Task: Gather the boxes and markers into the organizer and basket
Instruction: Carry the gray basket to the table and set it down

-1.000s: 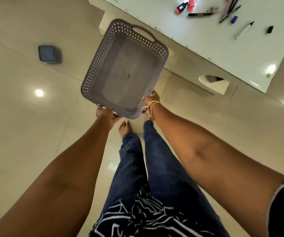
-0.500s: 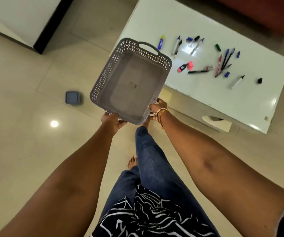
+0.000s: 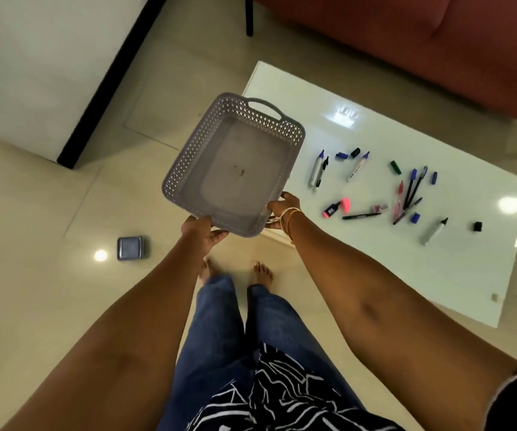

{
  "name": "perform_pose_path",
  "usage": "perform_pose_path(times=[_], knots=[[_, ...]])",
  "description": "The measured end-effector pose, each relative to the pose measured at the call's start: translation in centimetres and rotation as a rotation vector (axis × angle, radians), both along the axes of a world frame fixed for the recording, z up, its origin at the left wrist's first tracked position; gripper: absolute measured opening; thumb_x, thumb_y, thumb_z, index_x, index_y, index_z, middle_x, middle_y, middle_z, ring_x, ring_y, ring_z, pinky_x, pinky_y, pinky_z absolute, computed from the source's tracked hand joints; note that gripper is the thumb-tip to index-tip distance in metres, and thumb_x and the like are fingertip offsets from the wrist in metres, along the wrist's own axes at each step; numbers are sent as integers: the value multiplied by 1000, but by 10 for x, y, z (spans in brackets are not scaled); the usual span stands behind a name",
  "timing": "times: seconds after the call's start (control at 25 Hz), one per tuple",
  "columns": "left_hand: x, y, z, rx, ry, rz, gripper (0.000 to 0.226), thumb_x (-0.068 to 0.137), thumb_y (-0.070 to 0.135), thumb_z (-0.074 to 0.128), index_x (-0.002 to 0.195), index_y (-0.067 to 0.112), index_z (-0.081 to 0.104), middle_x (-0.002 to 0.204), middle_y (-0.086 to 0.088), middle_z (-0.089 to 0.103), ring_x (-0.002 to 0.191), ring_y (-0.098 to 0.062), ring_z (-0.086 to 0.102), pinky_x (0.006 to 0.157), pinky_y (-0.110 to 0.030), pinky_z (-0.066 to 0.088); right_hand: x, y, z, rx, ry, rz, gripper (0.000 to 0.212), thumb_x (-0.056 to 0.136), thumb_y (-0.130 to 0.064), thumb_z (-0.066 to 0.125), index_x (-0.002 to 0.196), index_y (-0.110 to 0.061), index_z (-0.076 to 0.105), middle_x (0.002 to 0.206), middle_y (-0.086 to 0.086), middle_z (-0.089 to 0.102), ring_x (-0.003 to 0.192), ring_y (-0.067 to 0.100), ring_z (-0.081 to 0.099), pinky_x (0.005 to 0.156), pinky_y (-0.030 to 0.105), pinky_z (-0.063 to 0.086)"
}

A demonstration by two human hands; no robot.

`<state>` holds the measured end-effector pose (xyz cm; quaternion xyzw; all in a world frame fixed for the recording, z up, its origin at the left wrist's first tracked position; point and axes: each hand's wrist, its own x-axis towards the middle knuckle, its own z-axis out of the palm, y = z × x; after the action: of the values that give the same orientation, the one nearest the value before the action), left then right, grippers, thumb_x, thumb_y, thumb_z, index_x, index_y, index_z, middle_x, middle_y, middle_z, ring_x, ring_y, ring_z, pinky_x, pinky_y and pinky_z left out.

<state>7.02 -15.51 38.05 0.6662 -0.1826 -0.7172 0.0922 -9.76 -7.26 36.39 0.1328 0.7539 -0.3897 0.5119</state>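
Observation:
I hold a grey perforated basket (image 3: 189, 163) in the air over the floor, empty inside. My left hand (image 3: 199, 230) grips its near left corner and my right hand (image 3: 282, 208) grips its near right corner. The basket's far end overlaps the left edge of the white low table (image 3: 437, 275). Several markers, pens and loose caps lie scattered on the table, among them a pink highlighter (image 3: 338, 207), a grey marker (image 3: 434, 231) and a black pen (image 3: 361, 216). No boxes and no organizer are in view.
A small blue-grey square container (image 3: 130, 247) sits on the tiled floor to my left. A red sofa (image 3: 406, 35) stands behind the table. A white cabinet with a black edge (image 3: 33, 63) is at the far left. My bare feet stand by the table's near corner.
My view has swung up and the table has come fully into sight. The basket, held in both hands, has moved closer to the table's left end. Both feet now stand together.

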Motion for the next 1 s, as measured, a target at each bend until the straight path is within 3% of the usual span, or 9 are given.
perform_pose_path(times=[0.2,0.4,0.56,0.64,0.72,0.84,0.92,1.0], knots=[[-80,-103,-37,-10,-8,-94,44,92,-1,47,136,2,42,134,-26,49,107,-44,58,84,-51,52,-64,-81,-36,8,-12,-161,54,78,5,61,127,-19,56,113,12,67,82,41,69,65,54,59],[-152,-185,-95,22,68,-291,44,92,-2,48,135,7,45,126,-21,55,91,-35,60,76,-45,54,-114,-135,-98,-12,8,-375,52,81,4,62,128,-15,53,109,15,66,66,28,64,49,38,56],[-190,-218,-122,52,93,-437,43,91,-3,48,133,7,47,126,-19,58,82,-30,64,63,-39,56,-142,-151,-135,-22,8,-588,62,76,6,67,131,-21,53,116,16,64,91,38,67,61,47,60],[-201,-226,-129,62,94,-512,41,93,-1,50,134,5,46,126,-20,57,90,-33,63,73,-41,55,-153,-153,-139,20,50,-561,67,71,-1,72,131,-22,53,121,14,65,98,37,67,76,52,59],[-206,-230,-121,86,63,-617,39,95,5,50,134,4,44,132,-19,54,108,-39,59,85,-46,51,-158,-154,-135,56,81,-448,61,78,-2,67,135,-14,47,128,16,59,108,37,63,88,50,55],[-200,-242,-97,110,-36,-786,37,98,12,46,133,2,44,142,-15,46,125,-39,51,92,-48,45,-152,-154,-120,138,56,-393,58,82,-2,58,137,-11,44,125,16,56,105,36,62,83,46,55],[-190,-254,-76,90,-91,-846,36,98,11,44,133,3,45,140,-15,50,125,-37,52,96,-47,43,-140,-157,-107,255,105,-306,56,76,-11,57,131,-12,49,123,11,60,107,34,62,89,40,52],[-179,-262,-53,15,-142,-866,37,97,10,45,134,7,45,119,-12,61,111,-33,59,94,-45,44,-120,-164,-79,340,191,-122,44,80,-13,56,124,-6,53,119,10,61,114,30,59,87,27,46]])
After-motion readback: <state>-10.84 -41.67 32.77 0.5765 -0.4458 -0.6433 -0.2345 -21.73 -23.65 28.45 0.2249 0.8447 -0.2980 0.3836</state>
